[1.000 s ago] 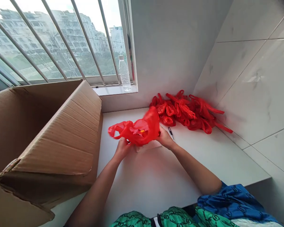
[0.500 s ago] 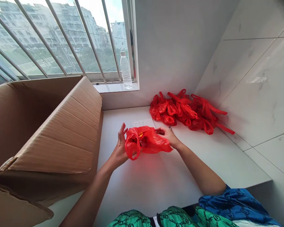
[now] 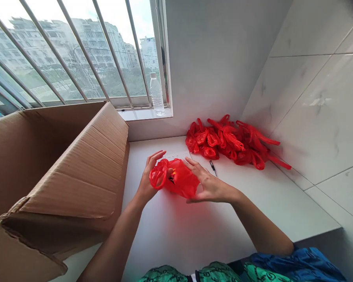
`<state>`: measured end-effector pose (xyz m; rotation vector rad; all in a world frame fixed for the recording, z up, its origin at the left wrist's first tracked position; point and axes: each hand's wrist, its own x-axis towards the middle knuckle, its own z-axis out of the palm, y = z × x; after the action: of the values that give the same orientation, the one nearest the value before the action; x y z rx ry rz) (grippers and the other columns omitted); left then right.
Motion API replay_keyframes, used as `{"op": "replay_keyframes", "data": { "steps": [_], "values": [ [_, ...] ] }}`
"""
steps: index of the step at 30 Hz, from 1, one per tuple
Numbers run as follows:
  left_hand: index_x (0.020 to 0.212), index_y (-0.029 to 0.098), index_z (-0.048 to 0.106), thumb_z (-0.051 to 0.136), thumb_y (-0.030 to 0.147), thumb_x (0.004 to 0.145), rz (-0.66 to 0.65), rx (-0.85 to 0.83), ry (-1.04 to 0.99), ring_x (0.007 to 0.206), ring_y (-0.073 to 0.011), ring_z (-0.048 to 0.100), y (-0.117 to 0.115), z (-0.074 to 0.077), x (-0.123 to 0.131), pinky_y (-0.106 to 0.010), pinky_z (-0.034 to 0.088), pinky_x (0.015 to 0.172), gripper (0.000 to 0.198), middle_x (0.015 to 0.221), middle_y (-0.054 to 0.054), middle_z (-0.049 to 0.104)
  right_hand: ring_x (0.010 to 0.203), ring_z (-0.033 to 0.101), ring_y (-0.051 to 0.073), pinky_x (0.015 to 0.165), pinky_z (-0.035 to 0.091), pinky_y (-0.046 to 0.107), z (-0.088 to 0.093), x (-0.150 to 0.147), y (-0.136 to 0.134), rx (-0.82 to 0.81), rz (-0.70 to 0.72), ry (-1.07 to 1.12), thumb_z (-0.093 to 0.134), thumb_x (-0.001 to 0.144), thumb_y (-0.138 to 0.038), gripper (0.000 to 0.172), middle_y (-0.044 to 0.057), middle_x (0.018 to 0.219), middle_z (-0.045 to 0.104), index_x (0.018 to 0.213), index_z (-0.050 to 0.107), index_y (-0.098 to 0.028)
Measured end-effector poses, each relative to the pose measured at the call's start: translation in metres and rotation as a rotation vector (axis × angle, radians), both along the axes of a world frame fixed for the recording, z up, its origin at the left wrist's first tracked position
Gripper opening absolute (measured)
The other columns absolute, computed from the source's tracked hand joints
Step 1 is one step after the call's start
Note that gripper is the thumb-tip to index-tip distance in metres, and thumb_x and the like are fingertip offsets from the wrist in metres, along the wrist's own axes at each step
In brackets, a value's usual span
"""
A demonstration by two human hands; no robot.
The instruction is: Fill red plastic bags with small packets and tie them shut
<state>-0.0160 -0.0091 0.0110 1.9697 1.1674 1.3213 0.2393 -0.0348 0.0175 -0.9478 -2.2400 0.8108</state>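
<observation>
Bag (image 3: 176, 179) sat on counter (image 3: 253, 203) between the hands, left hand (image 3: 147, 182) half-open against its handle loop, right hand (image 3: 211, 188) open at its right edge. Cardboard box (image 3: 67, 164) stood left; red bag pile (image 3: 232, 143), pen (image 3: 213, 167) and bottle (image 3: 157, 96) on sill (image 3: 144, 114) lay beyond.

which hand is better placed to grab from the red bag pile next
Right, likely: the right hand lies open beside the red plastic bag, nearer the pile of red bags; the left hand is against the bag's handle loop, farther off.
</observation>
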Motion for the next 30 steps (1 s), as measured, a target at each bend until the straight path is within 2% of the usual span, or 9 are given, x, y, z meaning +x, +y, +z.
{"op": "replay_keyframes", "data": {
  "steps": [2,4,9,13,16,19,24,27,30],
  "values": [
    [0.142,0.03,0.049,0.068,0.047,0.085,-0.088,-0.051,0.002,0.137,-0.0296,0.043,0.008,-0.001,-0.002,-0.043,0.043,0.108,0.062,0.151,-0.011,0.039,0.144,0.036,0.03,0.117,0.032,0.049,0.005,-0.008,0.017,0.014,0.025,0.142,0.072,0.084,-0.052,0.066,0.007,0.157,0.037,0.143,0.051,-0.032],
    [0.128,0.026,0.061,0.064,0.05,0.087,-0.137,-0.143,-0.08,0.137,-0.0304,0.043,0.016,-0.003,-0.004,-0.04,0.046,0.105,0.048,0.152,-0.011,0.041,0.128,0.053,0.028,0.109,0.043,0.045,0.007,-0.013,0.036,-0.092,0.029,0.349,0.065,0.088,-0.051,0.042,0.008,0.141,0.055,0.123,0.066,-0.027],
    [0.084,0.02,0.06,0.061,0.059,0.086,0.01,-0.273,-0.659,0.106,-0.0238,0.064,0.044,0.0,0.013,-0.034,0.051,0.089,0.04,0.109,-0.008,0.07,0.097,0.066,0.025,0.089,0.054,0.039,0.001,-0.035,0.077,-0.477,-0.067,0.912,0.05,0.089,-0.063,0.046,0.008,0.101,0.072,0.092,0.068,-0.021],
    [0.081,0.021,0.052,0.068,0.059,0.08,-0.018,-0.299,-0.909,0.059,-0.0109,0.054,0.066,0.008,0.037,-0.025,0.049,0.067,0.041,0.059,0.006,0.047,0.057,0.052,0.013,0.072,0.054,0.032,-0.007,-0.061,0.095,-0.438,-0.303,1.087,0.057,0.083,-0.067,0.045,-0.004,0.061,0.05,0.071,0.05,-0.024],
    [0.083,0.022,0.053,0.064,0.056,0.085,-0.089,-0.337,-0.754,0.046,-0.0085,0.035,0.07,0.006,0.043,-0.022,0.038,0.052,0.036,0.053,0.009,0.03,0.058,0.046,0.011,0.066,0.05,0.028,-0.006,-0.065,0.095,-0.343,-0.342,0.905,0.068,0.079,-0.059,0.04,-0.006,0.069,0.047,0.091,0.054,-0.025],
    [0.084,0.022,0.057,0.06,0.044,0.087,-0.066,-0.232,-0.357,0.05,-0.0105,0.04,0.067,0.0,0.039,-0.023,0.034,0.053,0.023,0.06,0.005,0.046,0.083,0.056,0.017,0.076,0.05,0.032,-0.003,-0.061,0.085,-0.232,-0.285,0.607,0.075,0.076,-0.053,0.047,0.001,0.095,0.057,0.109,0.057,-0.025],
    [0.079,0.024,0.058,0.059,0.022,0.078,0.039,-0.06,0.24,0.059,-0.0158,0.045,0.058,-0.001,0.037,-0.026,0.026,0.058,0.002,0.07,0.0,0.058,0.095,0.058,0.019,0.08,0.051,0.031,-0.009,-0.064,0.079,-0.19,-0.222,0.467,0.071,0.079,-0.058,0.035,0.004,0.109,0.058,0.092,0.065,-0.026],
    [0.071,0.022,0.054,0.064,0.031,0.078,-0.053,-0.186,0.168,0.06,-0.0158,0.044,0.055,0.004,0.038,-0.026,0.028,0.058,0.015,0.066,-0.001,0.053,0.076,0.057,0.016,0.072,0.05,0.029,-0.017,-0.068,0.087,-0.237,-0.365,0.704,0.057,0.087,-0.065,0.044,0.001,0.081,0.057,0.076,0.058,-0.023],
    [0.08,0.02,0.059,0.067,0.042,0.081,-0.367,-0.523,-0.12,0.069,-0.016,0.053,0.055,0.008,0.035,-0.026,0.04,0.065,0.024,0.076,-0.002,0.058,0.056,0.047,0.013,0.06,0.046,0.028,-0.019,-0.065,0.094,-0.41,-0.368,0.911,0.051,0.088,-0.071,0.053,-0.003,0.058,0.046,0.066,0.052,-0.022]
  ]
}}
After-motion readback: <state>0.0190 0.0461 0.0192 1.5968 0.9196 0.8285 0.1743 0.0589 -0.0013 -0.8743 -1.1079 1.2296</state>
